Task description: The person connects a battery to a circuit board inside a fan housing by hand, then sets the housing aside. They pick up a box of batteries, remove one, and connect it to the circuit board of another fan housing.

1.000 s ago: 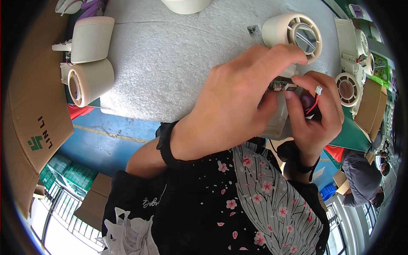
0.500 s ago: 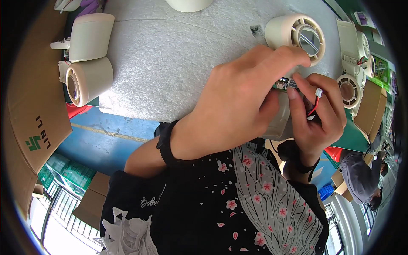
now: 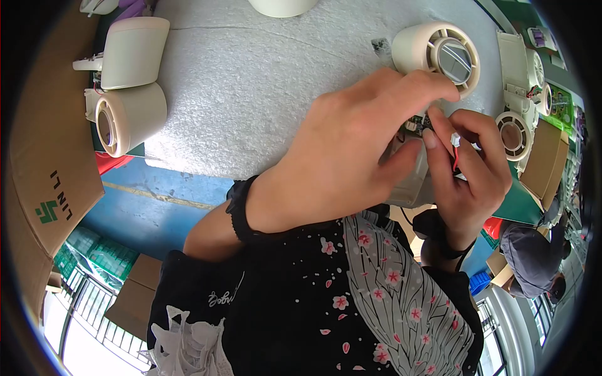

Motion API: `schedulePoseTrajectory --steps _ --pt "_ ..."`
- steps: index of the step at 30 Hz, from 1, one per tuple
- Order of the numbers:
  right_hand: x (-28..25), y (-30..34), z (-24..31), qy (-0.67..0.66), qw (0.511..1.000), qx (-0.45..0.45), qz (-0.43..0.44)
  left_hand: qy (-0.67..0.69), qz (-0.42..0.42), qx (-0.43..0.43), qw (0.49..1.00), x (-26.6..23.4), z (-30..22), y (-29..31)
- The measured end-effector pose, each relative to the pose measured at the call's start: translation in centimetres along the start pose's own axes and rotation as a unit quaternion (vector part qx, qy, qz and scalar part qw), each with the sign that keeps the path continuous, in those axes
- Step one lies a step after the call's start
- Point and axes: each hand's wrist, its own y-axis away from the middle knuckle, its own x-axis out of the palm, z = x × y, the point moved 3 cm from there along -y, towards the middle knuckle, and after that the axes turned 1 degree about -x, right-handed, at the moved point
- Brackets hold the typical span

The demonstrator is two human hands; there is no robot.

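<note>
White plug (image 3: 456,140) swung left a bit — your right fingers (image 3: 443,126) are pinching the circuit board (image 3: 414,125) end, left fingers (image 3: 419,89) curl over it — can't tell their grip.

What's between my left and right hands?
In the head view, a small circuit board lies between your left hand and right hand, partly hidden by the fingers.

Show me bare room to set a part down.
Widest: middle of the silvery mat, between the left cream cylinders and the left hand. Smaller: between the top cylinder and upper-right cylinder. Crowded: around the right hand, with circuit board, white plug and upper-right cylinder close.
</note>
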Motion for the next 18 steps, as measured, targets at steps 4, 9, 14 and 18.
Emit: schedulePoseTrajectory --steps 4,9,14,18 --pt "-0.2 -0.5 -0.1 0.001 1.0 0.001 0.019 0.023 -0.033 0.062 0.997 0.1 0.7 -0.1" --pt "-0.6 -0.6 -1.1 -0.024 0.997 0.067 0.017 -0.025 -0.02 0.07 0.997 0.1 0.7 0.1" --pt "-0.6 0.5 -2.6 -0.11 0.973 0.202 0.038 -0.076 -0.022 0.083 0.993 0.1 0.5 0.2" --pt "-0.6 0.5 -2.4 -0.113 0.979 0.162 0.041 -0.084 -0.026 0.078 0.993 0.2 0.2 0.1"
